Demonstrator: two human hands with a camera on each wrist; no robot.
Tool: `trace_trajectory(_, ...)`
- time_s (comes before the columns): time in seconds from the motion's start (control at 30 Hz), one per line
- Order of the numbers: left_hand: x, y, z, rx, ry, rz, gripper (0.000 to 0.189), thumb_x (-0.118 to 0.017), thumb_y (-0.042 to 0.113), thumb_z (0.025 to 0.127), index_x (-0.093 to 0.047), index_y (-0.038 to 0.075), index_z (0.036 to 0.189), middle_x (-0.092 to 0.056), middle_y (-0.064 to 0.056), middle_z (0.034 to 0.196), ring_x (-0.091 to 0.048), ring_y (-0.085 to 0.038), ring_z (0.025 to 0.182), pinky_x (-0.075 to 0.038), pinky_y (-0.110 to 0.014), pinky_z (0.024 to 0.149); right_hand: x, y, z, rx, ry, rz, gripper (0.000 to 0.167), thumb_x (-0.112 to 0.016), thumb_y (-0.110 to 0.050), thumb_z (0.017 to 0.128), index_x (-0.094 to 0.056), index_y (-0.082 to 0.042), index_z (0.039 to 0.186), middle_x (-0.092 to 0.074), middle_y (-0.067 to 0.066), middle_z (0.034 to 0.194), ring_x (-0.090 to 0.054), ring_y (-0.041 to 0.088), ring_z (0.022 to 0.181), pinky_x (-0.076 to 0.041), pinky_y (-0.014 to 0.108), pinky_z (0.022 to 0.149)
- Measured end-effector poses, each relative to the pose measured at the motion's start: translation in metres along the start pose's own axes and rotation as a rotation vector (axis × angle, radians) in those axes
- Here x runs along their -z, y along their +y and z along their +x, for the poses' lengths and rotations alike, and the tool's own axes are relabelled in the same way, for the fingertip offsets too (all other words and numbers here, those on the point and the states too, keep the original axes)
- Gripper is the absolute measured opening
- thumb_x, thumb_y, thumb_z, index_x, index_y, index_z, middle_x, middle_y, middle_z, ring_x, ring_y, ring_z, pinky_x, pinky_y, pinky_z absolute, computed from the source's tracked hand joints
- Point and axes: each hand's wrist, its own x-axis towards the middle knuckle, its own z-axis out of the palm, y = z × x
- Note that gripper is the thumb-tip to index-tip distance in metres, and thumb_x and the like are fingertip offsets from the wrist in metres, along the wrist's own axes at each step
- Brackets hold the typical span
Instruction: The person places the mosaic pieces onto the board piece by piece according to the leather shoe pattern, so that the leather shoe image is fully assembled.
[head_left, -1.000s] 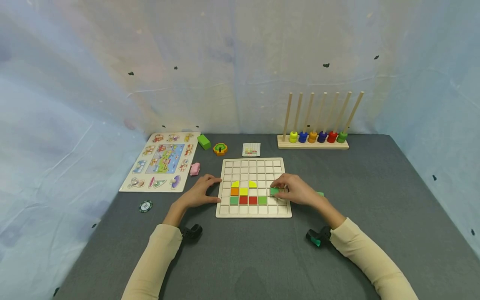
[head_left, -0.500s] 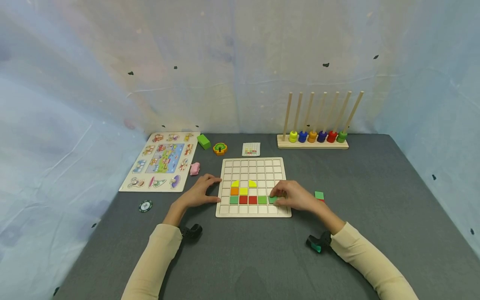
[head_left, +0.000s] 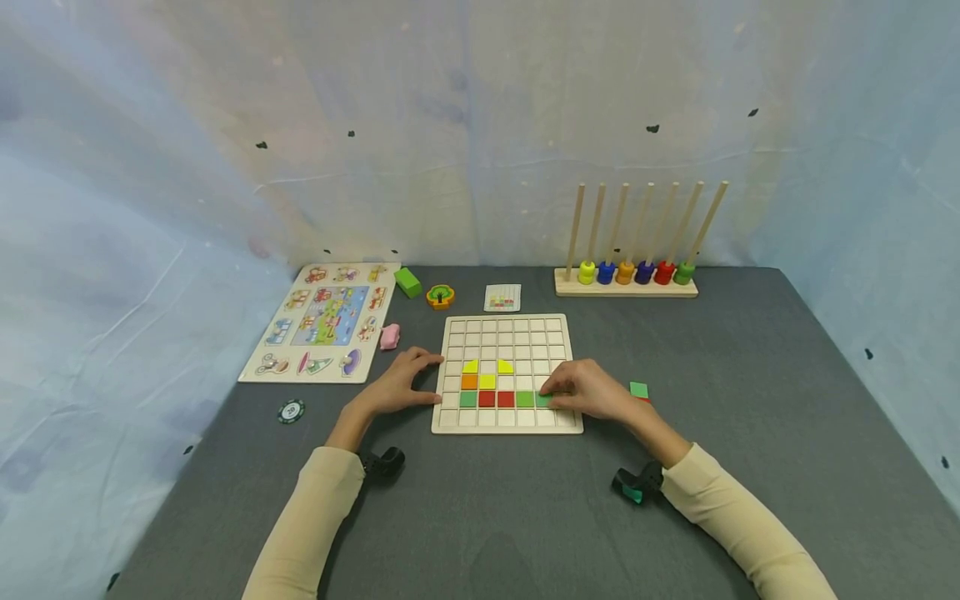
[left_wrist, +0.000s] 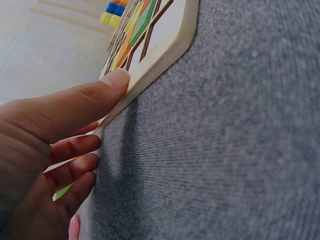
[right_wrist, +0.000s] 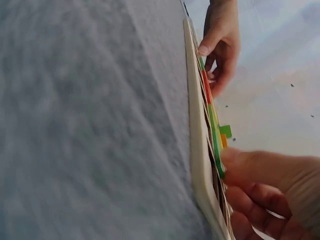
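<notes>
A wooden grid board (head_left: 487, 422) lies on the dark table, with yellow, orange, red and green tiles in its cells. My left hand (head_left: 399, 387) rests at the board's left edge, thumb and index finger spread apart. In the left wrist view its thumb (left_wrist: 116, 80) touches the rim, and the other fingers bend loosely beside it. On the board's right side, my right hand (head_left: 589, 390) pinches a green tile (head_left: 543, 401) at the right end of the red and green row. The right wrist view has the thumb (right_wrist: 235, 160) at that tile; the fingertips' far side is hidden.
Green and red tiles (head_left: 638, 390) lie right of the right hand. A pattern card (head_left: 502, 297), tree piece (head_left: 440, 297) and green block (head_left: 408, 283) are behind the board. A picture puzzle (head_left: 318, 325), pink piece (head_left: 390, 337) and chip (head_left: 291, 412) are left, a peg abacus (head_left: 626, 288) back right.
My right hand has moved toward me with the green tile, lowering it into the row beside another green tile. The loose tiles at right have come into fuller view. The left hand stays put.
</notes>
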Motion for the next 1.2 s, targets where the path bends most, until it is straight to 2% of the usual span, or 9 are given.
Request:
trace_trajectory(0.13, -0.001, -0.001, 0.001, 0.002, -0.002, 0.007, 0.067, -0.074, 0.032, 0.080, -0.046, 0.008, 0.136, -0.042, -0.013, 0.125, -0.037, -0.029, 0.118, -0.030, -0.050, 0.101, 0.008, 0.000, -0.007, -0.015, 0.005, 0.029, 0.023, -0.071, -0.009, 0.082, -0.069, -0.006, 0.105, -0.067, 0.007, 0.097, -0.055, 0.012, 0.072, -0.047, 0.033, 0.063)
trace_trajectory(0.23, -0.002, -0.002, 0.002, 0.007, 0.000, 0.015, 0.068, -0.074, 0.033, 0.079, -0.046, 0.009, 0.136, -0.042, -0.013, 0.125, -0.037, -0.029, 0.118, -0.031, -0.050, 0.101, 0.017, 0.003, -0.015, -0.039, 0.049, 0.022, 0.026, -0.071, -0.009, 0.082, -0.067, -0.006, 0.108, -0.064, 0.008, 0.097, -0.052, 0.017, 0.070, -0.045, 0.032, 0.062)
trace_trajectory(0.4, -0.002, -0.001, 0.002, 0.020, 0.002, 0.012, 0.068, -0.074, 0.034, 0.079, -0.046, 0.009, 0.136, -0.042, -0.013, 0.126, -0.037, -0.029, 0.118, -0.030, -0.050, 0.101, 0.034, 0.016, -0.032, -0.083, 0.134, -0.030, 0.030, -0.073, -0.009, 0.080, -0.067, -0.007, 0.109, -0.063, 0.007, 0.100, -0.056, 0.022, 0.081, -0.047, 0.038, 0.068)
trace_trajectory(0.57, -0.002, -0.001, 0.001, 0.033, 0.001, 0.007, 0.068, -0.074, 0.035, 0.079, -0.046, 0.011, 0.136, -0.042, -0.012, 0.125, -0.037, -0.028, 0.118, -0.031, -0.050, 0.100, 0.049, 0.024, -0.049, -0.105, 0.173, -0.063, 0.032, -0.075, -0.007, 0.077, -0.067, -0.006, 0.109, -0.062, 0.009, 0.104, -0.057, 0.025, 0.086, -0.047, 0.044, 0.071)
trace_trajectory(0.8, -0.002, 0.000, 0.000, 0.028, 0.000, 0.006, 0.069, -0.074, 0.036, 0.079, -0.046, 0.010, 0.136, -0.043, -0.012, 0.125, -0.038, -0.028, 0.118, -0.031, -0.050, 0.100, 0.060, 0.033, -0.066, -0.208, 0.141, -0.103, 0.036, -0.076, -0.009, 0.077, -0.066, -0.006, 0.111, -0.059, 0.010, 0.106, -0.056, 0.029, 0.093, -0.046, 0.048, 0.076)
trace_trajectory(0.97, -0.001, -0.001, 0.001, 0.021, 0.002, -0.008, 0.069, -0.074, 0.035, 0.079, -0.046, 0.009, 0.136, -0.043, -0.012, 0.125, -0.037, -0.028, 0.118, -0.030, -0.050, 0.101, 0.064, 0.041, -0.075, -0.271, 0.095, -0.136, 0.037, -0.076, -0.013, 0.077, -0.066, -0.006, 0.112, -0.058, 0.010, 0.106, -0.054, 0.027, 0.094, -0.045, 0.046, 0.077)
trace_trajectory(1.2, 0.000, -0.003, 0.001, 0.000, -0.001, -0.026, 0.068, -0.074, 0.034, 0.079, -0.047, 0.008, 0.136, -0.042, -0.013, 0.125, -0.037, -0.028, 0.117, -0.030, -0.050, 0.101, 0.065, 0.048, -0.085, -0.289, 0.072, -0.141, 0.038, -0.078, -0.015, 0.076, -0.067, -0.005, 0.110, -0.059, 0.009, 0.099, -0.051, 0.021, 0.085, -0.046, 0.038, 0.072)
